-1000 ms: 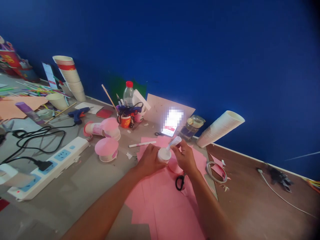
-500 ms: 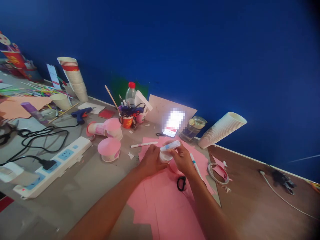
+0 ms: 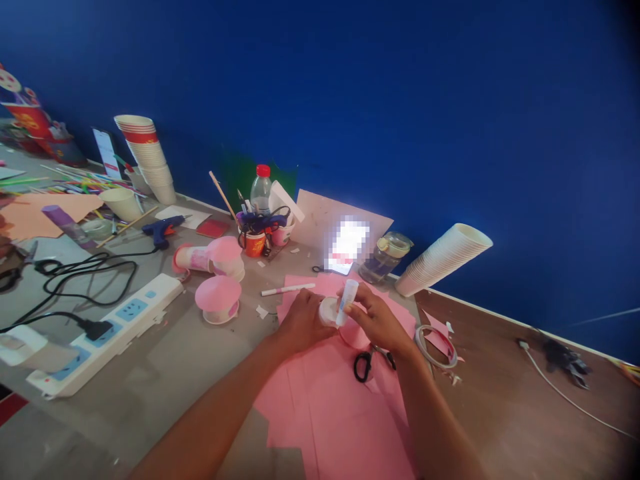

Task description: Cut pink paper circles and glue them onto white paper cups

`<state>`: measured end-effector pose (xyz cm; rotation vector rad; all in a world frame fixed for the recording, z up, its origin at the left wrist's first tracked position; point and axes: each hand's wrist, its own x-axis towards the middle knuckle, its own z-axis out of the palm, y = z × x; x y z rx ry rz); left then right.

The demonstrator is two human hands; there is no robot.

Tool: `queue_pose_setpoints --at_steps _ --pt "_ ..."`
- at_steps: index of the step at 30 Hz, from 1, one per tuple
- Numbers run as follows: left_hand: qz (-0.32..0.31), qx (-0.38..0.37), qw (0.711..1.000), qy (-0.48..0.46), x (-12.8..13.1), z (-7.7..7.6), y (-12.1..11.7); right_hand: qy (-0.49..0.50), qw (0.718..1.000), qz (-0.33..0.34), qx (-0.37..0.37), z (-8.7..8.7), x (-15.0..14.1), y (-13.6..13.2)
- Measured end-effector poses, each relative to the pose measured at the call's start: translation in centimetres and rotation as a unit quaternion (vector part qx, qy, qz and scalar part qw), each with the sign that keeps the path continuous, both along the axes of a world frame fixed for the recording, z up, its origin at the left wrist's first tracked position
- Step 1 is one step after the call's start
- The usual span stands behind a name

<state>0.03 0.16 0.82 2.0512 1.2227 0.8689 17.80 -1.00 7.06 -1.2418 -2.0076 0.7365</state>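
My left hand [image 3: 301, 321] is closed around a small white paper cup [image 3: 329, 311], held over a sheet of pink paper [image 3: 330, 393]. My right hand [image 3: 377, 320] grips a white glue stick [image 3: 347, 302] with a blue label, its lower end pressed against the cup. Black-handled scissors [image 3: 367, 363] lie on the pink paper just below my right hand. A white marker [image 3: 287, 289] rests on the table to the left of my hands.
Pink-covered cups [image 3: 219, 297] and a white power strip [image 3: 103, 333] with black cords lie left. A pen cup [image 3: 253, 237], water bottle [image 3: 261, 189], lit phone [image 3: 346, 250], glass jar [image 3: 385, 257] and toppled stacks of paper cups [image 3: 443, 260] line the blue wall. A tape roll [image 3: 434, 343] sits right.
The glue stick has swung from lying across the cup's top to standing steeply against the cup. My right hand has turned with it. The left hand keeps holding the cup.
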Motion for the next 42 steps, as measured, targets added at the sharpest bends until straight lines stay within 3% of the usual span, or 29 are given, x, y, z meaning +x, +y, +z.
queue_pose_setpoints --at_steps 3,6,11,17,28,35,42 --pt "-0.005 -0.025 1.000 -0.005 -0.1 -0.3 0.0 0.030 0.998 -0.051 0.012 -0.1 0.2 0.1" --pt "0.000 -0.039 0.999 0.001 0.0 0.3 -0.1 0.072 0.995 -0.070 0.025 -0.4 -0.5 0.0" --pt "-0.008 -0.038 0.999 0.022 0.2 1.3 -0.2 0.086 0.995 -0.050 -0.002 -0.6 -1.9 -0.3" --pt "-0.007 -0.039 0.999 -0.001 0.0 0.5 -0.1 0.094 0.992 -0.086 0.021 -1.0 -2.0 -0.1" --pt "-0.010 -0.044 0.999 0.015 0.1 0.8 0.0 0.044 0.998 -0.032 -0.014 -0.7 -1.8 -0.4" --pt "-0.011 -0.036 0.999 -0.008 -0.1 -0.1 0.0 0.124 0.989 -0.073 -0.021 -0.9 -1.7 0.0" --pt "-0.010 -0.032 0.999 -0.003 0.0 0.3 0.0 0.084 0.994 -0.071 -0.003 -1.4 -2.3 0.0"
